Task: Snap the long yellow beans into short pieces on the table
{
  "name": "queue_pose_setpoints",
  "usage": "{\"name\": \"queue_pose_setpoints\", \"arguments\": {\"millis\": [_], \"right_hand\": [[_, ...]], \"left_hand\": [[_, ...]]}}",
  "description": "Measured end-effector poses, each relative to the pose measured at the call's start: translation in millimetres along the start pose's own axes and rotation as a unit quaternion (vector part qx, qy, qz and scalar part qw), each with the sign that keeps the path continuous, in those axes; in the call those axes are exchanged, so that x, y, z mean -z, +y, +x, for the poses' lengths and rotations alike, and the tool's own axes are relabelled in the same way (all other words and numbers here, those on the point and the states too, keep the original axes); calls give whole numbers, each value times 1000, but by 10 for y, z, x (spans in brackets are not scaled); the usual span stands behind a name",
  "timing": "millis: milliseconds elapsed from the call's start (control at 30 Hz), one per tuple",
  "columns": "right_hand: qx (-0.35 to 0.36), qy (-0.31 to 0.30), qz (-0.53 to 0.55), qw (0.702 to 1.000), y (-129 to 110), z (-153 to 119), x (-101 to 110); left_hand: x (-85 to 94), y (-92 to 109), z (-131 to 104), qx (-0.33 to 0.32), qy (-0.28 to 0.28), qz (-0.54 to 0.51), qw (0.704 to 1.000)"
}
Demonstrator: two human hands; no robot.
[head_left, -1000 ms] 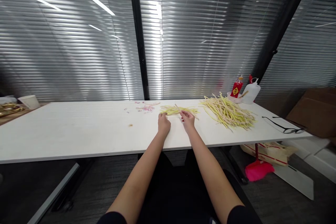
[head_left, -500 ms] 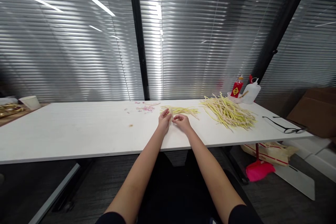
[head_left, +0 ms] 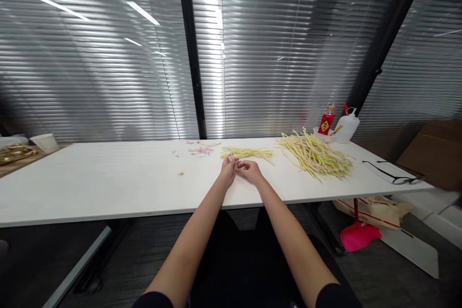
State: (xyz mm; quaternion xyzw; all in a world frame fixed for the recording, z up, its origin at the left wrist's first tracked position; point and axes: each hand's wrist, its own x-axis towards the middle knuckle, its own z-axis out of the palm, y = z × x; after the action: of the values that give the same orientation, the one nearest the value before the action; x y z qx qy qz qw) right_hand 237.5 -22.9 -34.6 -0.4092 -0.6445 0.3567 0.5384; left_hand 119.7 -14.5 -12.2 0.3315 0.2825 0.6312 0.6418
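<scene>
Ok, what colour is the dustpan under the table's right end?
Bright pink dustpan, clearest in the head view.

Just above your joined hands, mid-frame, the small bundle of yellow-green strips (head_left: 247,153) lies flat and roughly horizontal on the white table, strands loosely aligned.

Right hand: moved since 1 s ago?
Yes. The right hand came off the small strip pile, nearer the table edge and leftward, now meeting the left hand.
</scene>
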Motion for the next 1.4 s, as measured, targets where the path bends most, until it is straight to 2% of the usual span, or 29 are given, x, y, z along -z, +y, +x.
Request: {"name": "queue_pose_setpoints", "arguments": {"millis": [100, 267, 400, 533, 667, 733, 800, 833, 900, 1000, 1067, 1133, 1233, 1333, 1367, 1400], "right_hand": [[-12, 12, 33, 999, 10, 18, -2], [-43, 38, 68, 996, 13, 34, -2], [-51, 31, 70, 996, 7, 23, -5], [-64, 29, 80, 994, -5, 14, -7], [-67, 26, 90, 993, -20, 3, -15], [-72, 29, 88, 993, -27, -8, -19], [-71, 30, 81, 994, -30, -20, -22], [-66, 29, 76, 995, -28, -25, -22], [-56, 27, 65, 996, -16, -29, -23], [-57, 22, 53, 997, 18, -21, -27], [-62, 25, 49, 997, 42, -11, -30], [-61, 26, 48, 997, 61, -3, -31], [-55, 25, 43, 997, 74, 0, -28], [-50, 29, 36, 998, 72, -8, -28], [-50, 31, 34, 998, 69, -11, -28], [-49, 31, 33, 998, 65, -14, -29]], "left_hand": [[3, 53, 3, 11, 31, -37, 999], [65, 157, 25, 79, 79, -103, 988], [106, 191, 25, 91, 86, -137, 983], [103, 161, 23, 96, 89, -124, 984], [91, 74, 28, 72, 100, 1, 992], [119, 69, 6, 10, 88, 108, 990], [198, 138, -44, -97, 34, 227, 968], [262, 209, -76, -153, -5, 292, 944], [442, 426, -138, -228, -76, 432, 869], [844, 922, -187, -239, -136, 635, 721], [1194, 1341, -194, -244, -121, 745, 608], [1599, 1803, -218, -227, -70, 827, 509], [2250, 2474, -352, -205, 70, 887, 408], [2802, 2940, -550, -176, 228, 894, 342], [2931, 3023, -603, -155, 277, 887, 337], [3022, 3069, -641, -137, 301, 881, 338]]}}
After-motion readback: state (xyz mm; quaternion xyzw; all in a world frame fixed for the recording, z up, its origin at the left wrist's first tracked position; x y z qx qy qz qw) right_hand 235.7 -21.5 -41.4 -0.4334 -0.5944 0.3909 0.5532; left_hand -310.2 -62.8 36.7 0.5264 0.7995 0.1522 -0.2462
